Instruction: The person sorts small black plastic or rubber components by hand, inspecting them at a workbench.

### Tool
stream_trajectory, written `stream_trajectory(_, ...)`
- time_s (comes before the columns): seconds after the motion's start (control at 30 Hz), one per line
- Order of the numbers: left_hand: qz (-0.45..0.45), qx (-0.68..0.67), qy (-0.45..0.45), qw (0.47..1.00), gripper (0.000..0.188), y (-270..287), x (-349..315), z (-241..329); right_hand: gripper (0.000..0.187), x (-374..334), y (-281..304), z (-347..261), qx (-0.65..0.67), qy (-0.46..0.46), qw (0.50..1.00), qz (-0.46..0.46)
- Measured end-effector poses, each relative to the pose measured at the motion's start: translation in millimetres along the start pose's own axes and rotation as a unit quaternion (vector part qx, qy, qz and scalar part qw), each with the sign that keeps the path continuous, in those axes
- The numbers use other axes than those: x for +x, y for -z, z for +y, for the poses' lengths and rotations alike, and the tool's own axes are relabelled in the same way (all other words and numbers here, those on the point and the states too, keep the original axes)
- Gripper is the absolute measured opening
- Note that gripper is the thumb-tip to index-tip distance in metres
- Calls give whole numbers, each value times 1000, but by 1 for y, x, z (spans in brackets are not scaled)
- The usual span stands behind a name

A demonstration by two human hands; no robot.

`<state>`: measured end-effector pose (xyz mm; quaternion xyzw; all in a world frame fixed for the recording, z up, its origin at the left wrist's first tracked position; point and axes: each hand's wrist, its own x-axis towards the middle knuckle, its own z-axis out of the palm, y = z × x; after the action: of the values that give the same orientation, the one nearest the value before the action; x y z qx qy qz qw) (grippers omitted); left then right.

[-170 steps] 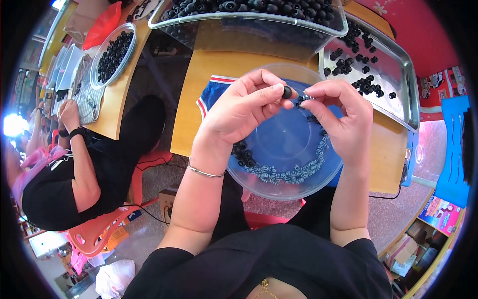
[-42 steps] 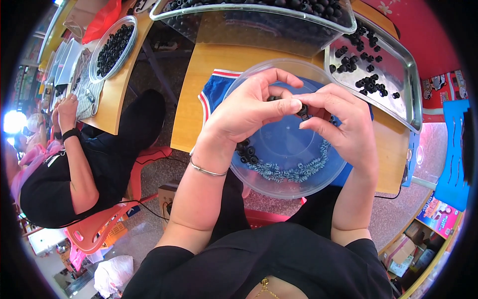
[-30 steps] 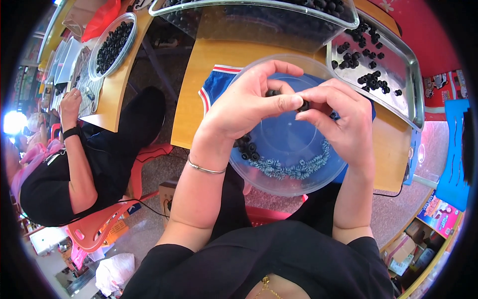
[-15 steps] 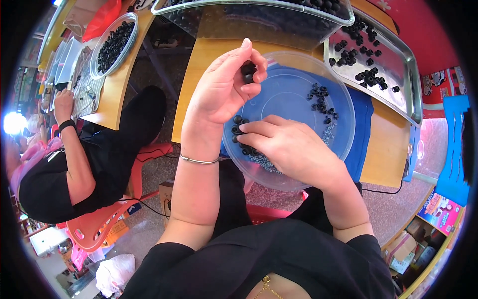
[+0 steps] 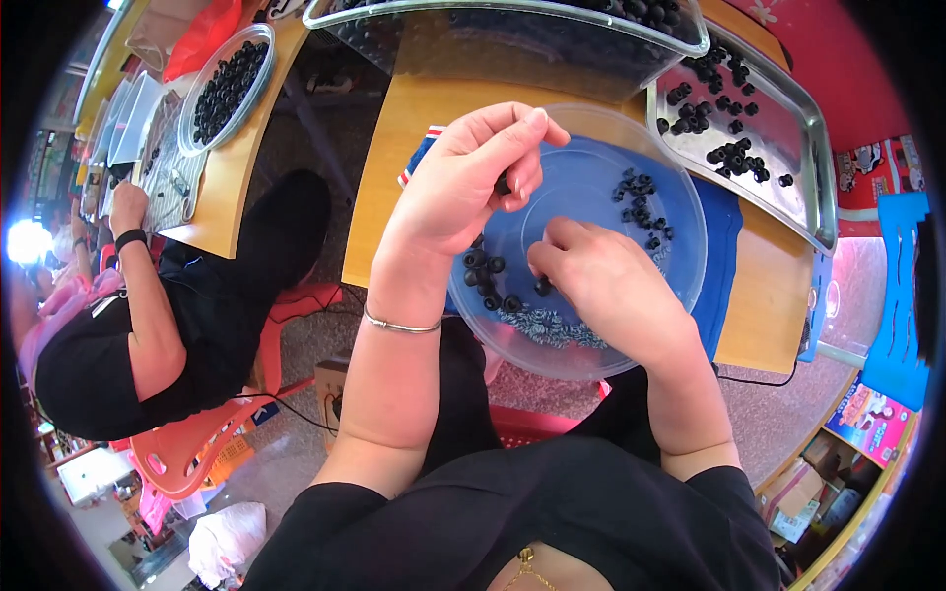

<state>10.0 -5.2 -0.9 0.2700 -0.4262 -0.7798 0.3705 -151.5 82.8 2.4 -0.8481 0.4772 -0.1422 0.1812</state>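
Observation:
My left hand is raised over the left side of a round clear plastic lid or shallow dish. Its fingers are curled around black round pieces, mostly hidden in the palm. Lower, over the dish, my right hand pinches a small round black plastic piece between thumb and fingers. Inside the dish, round black pieces with holes cluster at the left. A pile of small bluish springs lies along the near edge. Smaller black parts are scattered at the right.
Beneath the dish lies a blue cloth on a wooden table. A clear bin of black pieces stands behind; a metal tray holds more at far right. Left, a co-worker's arm rests by another table with a bowl.
My right hand has moved right from the left cluster, with a round black piece in its fingertips. My left hand has shifted slightly right and down, its fingers more closed.

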Motion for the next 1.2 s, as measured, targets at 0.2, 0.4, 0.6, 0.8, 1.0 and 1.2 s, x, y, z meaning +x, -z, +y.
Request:
stream_trajectory(0.2, -14, 156, -4, 988, 24, -8, -1, -5, 26, 2, 26, 28, 107, -6, 975, 196)
stream_trajectory(0.4, -89, 126, 27, 988, 23, -17, 0, -11, 31, 3, 36, 23, 161, -20, 944, 287)
stream_trajectory(0.6, -61, 28, 40, 997, 21, -10, 3, -13, 19, -7, 49, 36, 132, -111, 958, 229)
stream_trajectory(0.8, -32, 19, 7, 999, 23, -12, 4, -12, 13, -13, 34, 46, -34, -151, 985, 71)
stream_trajectory(1.0, -49, -32, 10, 998, 22, -9, 4, -13, 12, -9, 30, 46, -54, -143, 987, 49)
stream_trajectory(1.2, -32, -47, 12, 998, 21, -7, 4, -15, 10, -8, 37, 51, 62, -149, 984, 70)
